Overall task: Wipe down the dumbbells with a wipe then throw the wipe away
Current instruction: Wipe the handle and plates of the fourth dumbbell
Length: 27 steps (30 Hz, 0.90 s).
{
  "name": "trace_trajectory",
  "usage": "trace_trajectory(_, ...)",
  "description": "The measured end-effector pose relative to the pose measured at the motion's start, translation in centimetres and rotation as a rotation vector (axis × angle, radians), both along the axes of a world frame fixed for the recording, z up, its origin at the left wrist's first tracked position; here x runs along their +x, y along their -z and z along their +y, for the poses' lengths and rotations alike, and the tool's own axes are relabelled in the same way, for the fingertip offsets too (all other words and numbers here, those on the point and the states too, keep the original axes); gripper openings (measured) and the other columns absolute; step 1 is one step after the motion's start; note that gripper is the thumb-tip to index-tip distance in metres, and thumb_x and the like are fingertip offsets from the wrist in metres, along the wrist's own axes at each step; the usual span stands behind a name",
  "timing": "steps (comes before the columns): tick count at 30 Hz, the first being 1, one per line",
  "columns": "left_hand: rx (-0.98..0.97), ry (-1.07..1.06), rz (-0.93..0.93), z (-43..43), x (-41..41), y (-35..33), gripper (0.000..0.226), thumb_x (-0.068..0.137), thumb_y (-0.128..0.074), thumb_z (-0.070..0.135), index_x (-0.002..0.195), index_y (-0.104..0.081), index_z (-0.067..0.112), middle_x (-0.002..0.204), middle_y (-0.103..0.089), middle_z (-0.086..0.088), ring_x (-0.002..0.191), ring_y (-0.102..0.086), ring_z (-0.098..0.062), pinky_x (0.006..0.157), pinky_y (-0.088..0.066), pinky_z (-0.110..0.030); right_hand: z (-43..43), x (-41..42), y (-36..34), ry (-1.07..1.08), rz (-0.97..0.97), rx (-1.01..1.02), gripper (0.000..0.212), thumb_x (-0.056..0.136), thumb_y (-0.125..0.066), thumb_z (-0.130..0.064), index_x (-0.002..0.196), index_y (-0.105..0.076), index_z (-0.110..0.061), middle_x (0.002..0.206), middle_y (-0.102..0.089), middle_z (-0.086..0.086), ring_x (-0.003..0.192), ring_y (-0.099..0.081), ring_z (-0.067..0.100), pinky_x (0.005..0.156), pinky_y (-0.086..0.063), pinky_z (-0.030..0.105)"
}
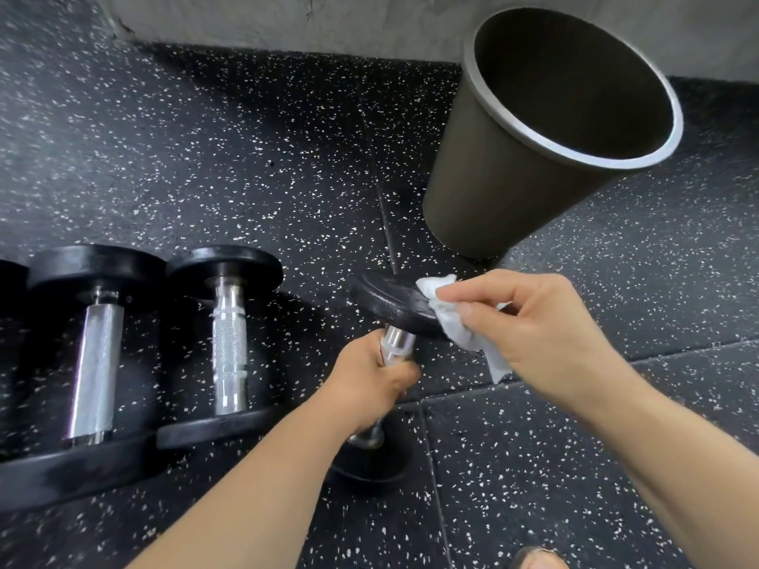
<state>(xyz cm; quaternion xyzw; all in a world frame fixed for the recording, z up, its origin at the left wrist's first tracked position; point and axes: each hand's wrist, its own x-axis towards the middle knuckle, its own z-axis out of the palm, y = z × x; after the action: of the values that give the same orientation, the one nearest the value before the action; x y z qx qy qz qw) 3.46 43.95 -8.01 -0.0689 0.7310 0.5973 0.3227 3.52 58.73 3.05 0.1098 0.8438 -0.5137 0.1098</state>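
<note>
left hand [371, 379]: fist closed round the chrome handle of the held dumbbell [394, 308], gripping it tilted off the floor
right hand [530, 322]: fingers pinched shut on the wipe [456, 322], pressing it onto the dumbbell's upper plate
held dumbbell: in front of the bin [546, 129], just below its base in view; upper black plate nearest the bin, lower plate further from it, under the left wrist and partly hidden; can't tell if the lower plate touches the floor
wipe: white, crumpled, draped over the bin-side edge of the upper plate, loose end hanging down off the plate
bin: dark round can, pale rim, open top, upright on the floor against the grey wall [287, 18]; inside too dark to read
middle dumbbell [228, 342]: lying on the floor well left of the bin, knurled chrome handle, black plates at both ends
left dumbbell [96, 363]: lying right beside the middle one, on its far side from the bin, bigger plates, plates of the two look touching
floor [205, 158]: black rubber tiles with white flecks, tile seam running from the bin base toward the camera
bottom edge: blurred object below right of the bin, can't identify
</note>
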Motion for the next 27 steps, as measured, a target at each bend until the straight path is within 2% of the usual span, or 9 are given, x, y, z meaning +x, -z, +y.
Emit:
trace_trajectory(2, -0.005, 0.016, 0.010, 0.0, 0.1, -0.2, 0.023, 0.084, -0.061, 0.004, 0.072, -0.046, 0.017, 0.064, -0.048, 0.002, 0.058, -0.041, -0.012, 0.048, -0.035, -0.017, -0.6, 0.4, 0.3, -0.061, 0.073, -0.047, 0.031, 0.086, -0.062, 0.006, 0.083, -0.076, -0.022, 0.079, -0.066, -0.006, 0.055, -0.055, 0.000, 0.052, -0.039, 0.008)
trace_trajectory(5, 0.001, 0.007, 0.008, -0.1, 0.1, -0.4, 0.020, 0.083, -0.060, 0.003, 0.074, -0.047, 0.015, 0.067, -0.049, -0.001, 0.059, -0.041, -0.013, 0.048, -0.035, -0.017, -0.4, -0.1, 0.5, -0.092, 0.099, -0.076, 0.030, 0.084, -0.061, 0.010, 0.083, -0.076, -0.016, 0.083, -0.067, 0.004, 0.056, -0.057, 0.002, 0.054, -0.042, 0.009)
trace_trajectory(8, -0.003, -0.009, 0.008, 0.0, 0.2, -0.3, 0.024, 0.083, -0.060, 0.003, 0.071, -0.045, 0.017, 0.064, -0.047, 0.002, 0.059, -0.040, -0.012, 0.049, -0.034, -0.018, 0.7, -1.6, 2.0, -0.069, 0.056, 0.025, 0.029, 0.085, -0.067, -0.001, 0.076, -0.077, -0.026, 0.086, -0.070, 0.010, 0.065, -0.058, 0.009, 0.063, -0.046, 0.017)
trace_trajectory(10, -0.002, -0.008, 0.014, 0.3, 0.3, -0.3, 0.025, 0.081, -0.060, 0.002, 0.069, -0.045, 0.019, 0.062, -0.046, 0.004, 0.058, -0.039, -0.012, 0.050, -0.034, -0.020, 1.3, -2.8, 3.3, -0.034, -0.028, 0.065, 0.025, 0.086, -0.071, -0.011, 0.070, -0.076, -0.029, 0.080, -0.072, 0.008, 0.066, -0.057, 0.011, 0.062, -0.048, 0.024)
trace_trajectory(13, -0.002, -0.006, 0.021, 0.5, 0.3, 0.0, 0.026, 0.081, -0.060, 0.001, 0.069, -0.045, 0.019, 0.062, -0.045, 0.004, 0.059, -0.039, -0.012, 0.052, -0.034, -0.023, 1.8, -4.3, 4.5, -0.036, -0.105, 0.156, 0.022, 0.087, -0.069, -0.013, 0.072, -0.074, -0.029, 0.065, -0.069, -0.011, 0.054, -0.053, -0.001, 0.052, -0.043, 0.011)
trace_trajectory(15, 0.000, -0.002, 0.014, 0.5, 0.2, 0.1, 0.025, 0.081, -0.060, 0.002, 0.070, -0.045, 0.019, 0.063, -0.044, 0.003, 0.059, -0.039, -0.013, 0.053, -0.033, -0.024, 1.8, -4.8, 4.7, -0.025, -0.140, 0.177, 0.018, 0.088, -0.068, -0.013, 0.078, -0.076, -0.026, 0.074, -0.071, -0.007, 0.058, -0.054, 0.002, 0.050, -0.041, 0.010)
trace_trajectory(19, 0.046, 0.003, 0.014, 0.2, 0.1, 0.3, 0.028, 0.078, -0.054, -0.003, 0.066, -0.039, 0.018, 0.057, -0.038, 0.006, 0.052, -0.032, -0.009, 0.047, -0.029, -0.020, 1.5, -3.4, 3.4, -0.008, -0.091, 0.191, 0.022, 0.085, -0.067, -0.007, 0.080, -0.074, -0.028, 0.086, -0.068, -0.010, 0.073, -0.059, 0.006, 0.065, -0.042, 0.011)
trace_trajectory(22, 0.089, 0.023, 0.027, 0.2, 0.3, -0.1, 0.026, 0.066, -0.046, -0.003, 0.057, -0.032, 0.018, 0.050, -0.029, 0.012, 0.045, -0.023, -0.005, 0.041, -0.021, -0.016, 1.2, -1.2, 1.7, -0.051, 0.007, 0.176, 0.028, 0.084, -0.068, -0.006, 0.077, -0.075, -0.032, 0.083, -0.066, -0.005, 0.075, -0.061, 0.009, 0.075, -0.047, 0.021)
trace_trajectory(27, 0.057, 0.033, 0.009, 0.1, 0.7, -0.3, 0.016, 0.058, -0.042, 0.008, 0.053, -0.032, 0.019, 0.048, -0.029, 0.009, 0.047, -0.022, -0.012, 0.048, -0.017, -0.021, 0.5, 0.3, 0.0, -0.154, 0.105, 0.044, 0.031, 0.082, -0.068, 0.002, 0.077, -0.079, -0.027, 0.079, -0.066, 0.005, 0.071, -0.062, 0.020, 0.067, -0.050, 0.034)
